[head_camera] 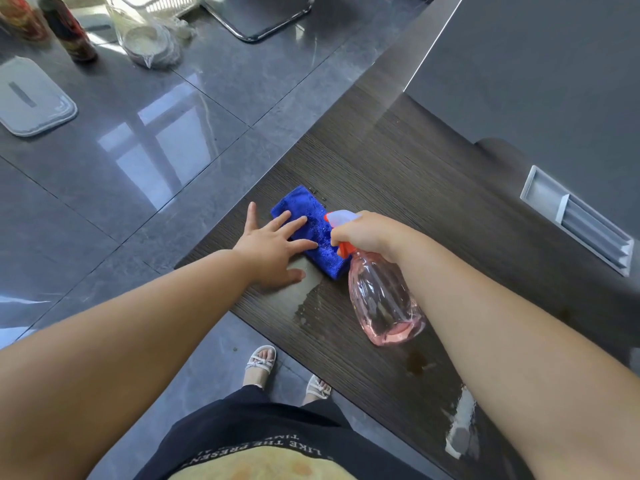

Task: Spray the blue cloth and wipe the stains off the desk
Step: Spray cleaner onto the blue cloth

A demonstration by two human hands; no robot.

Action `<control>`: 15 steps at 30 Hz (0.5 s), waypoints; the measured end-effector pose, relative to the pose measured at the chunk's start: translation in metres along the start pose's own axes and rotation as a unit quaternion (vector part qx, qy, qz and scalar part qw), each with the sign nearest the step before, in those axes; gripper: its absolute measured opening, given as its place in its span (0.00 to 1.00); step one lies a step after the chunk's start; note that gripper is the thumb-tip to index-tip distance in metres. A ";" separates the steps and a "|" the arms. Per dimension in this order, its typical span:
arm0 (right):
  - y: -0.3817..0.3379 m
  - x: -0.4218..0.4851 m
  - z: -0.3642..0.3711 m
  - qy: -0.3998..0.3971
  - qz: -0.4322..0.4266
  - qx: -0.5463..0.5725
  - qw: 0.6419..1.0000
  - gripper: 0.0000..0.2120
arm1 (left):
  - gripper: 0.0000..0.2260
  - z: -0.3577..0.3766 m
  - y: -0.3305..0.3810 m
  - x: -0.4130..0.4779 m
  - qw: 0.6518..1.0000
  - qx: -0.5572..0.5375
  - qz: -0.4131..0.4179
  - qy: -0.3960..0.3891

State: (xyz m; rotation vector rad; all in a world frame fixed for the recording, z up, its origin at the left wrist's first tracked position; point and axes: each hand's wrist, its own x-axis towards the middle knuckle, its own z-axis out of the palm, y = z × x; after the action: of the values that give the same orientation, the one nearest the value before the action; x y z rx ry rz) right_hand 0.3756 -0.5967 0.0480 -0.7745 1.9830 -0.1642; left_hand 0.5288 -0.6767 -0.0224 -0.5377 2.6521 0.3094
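Note:
A folded blue cloth [313, 216] lies near the left edge of the dark wood-grain desk [433, 188]. My left hand [273, 245] lies flat with spread fingers on the cloth and the desk beside it. My right hand [367, 233] grips the neck of a clear pink spray bottle [384, 299] with a white and orange trigger head, its nozzle pointing at the cloth from close above. A wet smear [304, 299] spreads on the desk just below the cloth. A brown stain [417, 363] sits nearer to me, and small dark specks [320, 195] lie by the cloth's far corner.
A silver recessed cable slot [575, 220] is set in the desk at the right, below a grey panel [554, 64]. On the glossy tiled floor at the left stand a white lid [31, 98], dark bottles [69, 27] and a clear jug [145, 39]. My sandalled feet [259, 365] stand by the desk edge.

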 end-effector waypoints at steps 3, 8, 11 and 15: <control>-0.011 0.000 0.003 -0.008 -0.009 -0.006 1.000 0.05 | 0.27 0.002 -0.005 -0.001 1.000 -0.012 0.000 0.006; -0.011 -0.002 0.007 -0.036 -0.012 -0.043 0.998 0.03 | 0.27 0.007 -0.009 -0.003 1.000 -0.021 0.002 0.001; -0.001 -0.003 0.006 -0.046 -0.003 -0.060 0.997 0.04 | 0.28 0.008 -0.009 -0.004 1.000 -0.022 0.002 -0.002; 0.009 -0.006 0.007 -0.054 0.002 -0.077 0.996 0.05 | 0.28 0.006 -0.009 -0.004 1.000 -0.018 0.004 -0.007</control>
State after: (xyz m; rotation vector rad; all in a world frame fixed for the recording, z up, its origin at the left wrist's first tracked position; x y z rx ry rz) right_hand 0.3796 -0.5846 0.0445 -0.8607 1.9108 0.0335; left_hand 0.5380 -0.6820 -0.0274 -0.5359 2.6403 0.3633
